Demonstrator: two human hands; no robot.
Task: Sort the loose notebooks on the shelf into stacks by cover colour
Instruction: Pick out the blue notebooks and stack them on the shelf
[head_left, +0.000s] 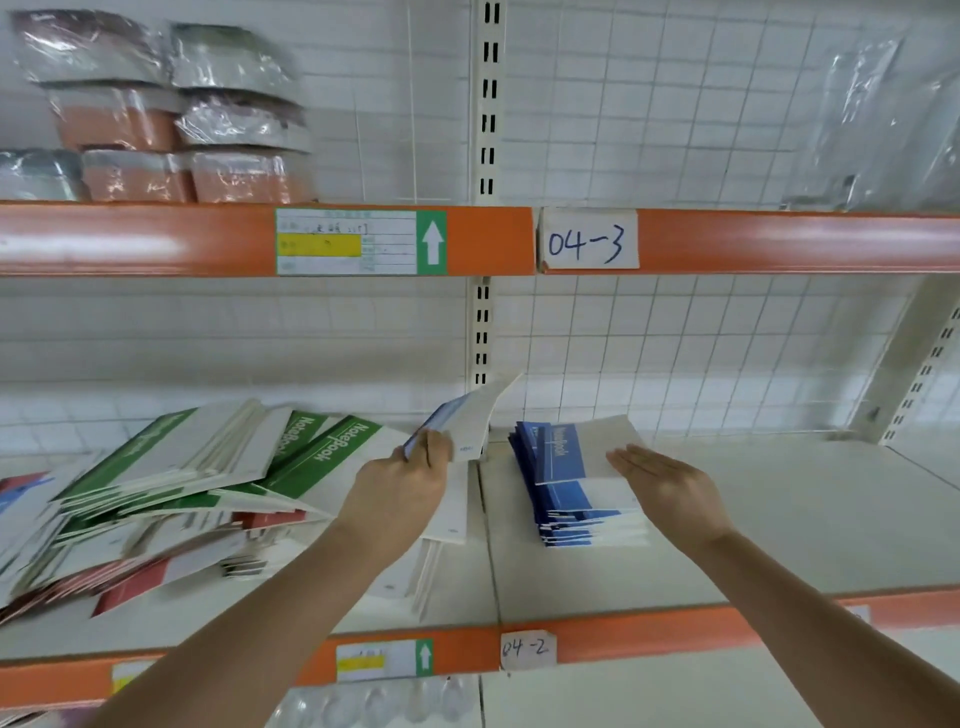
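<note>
Blue-cover notebook in transit from mixed pile to blue stack.

Left hand (410, 478) pinching a thin blue-and-white paper notebook (467, 421) by its near corner, tilted, lifted over the shelf centre, just left of the blue stack (571, 483). Right hand (670, 483) flat w/ straight fingers, grasping nothing, resting on stack's right edge. Best approach, prob.: keep right palm as a stop, lay notebook flat on top, spine to the far-left like the rest, then square edges, since stack is fanned. Glossy, slippery covers; soft, floppy booklets. Slumped heap of green, red & white notebooks (171, 493) at left on cream metal shelf (779, 540), unsorted.
</note>
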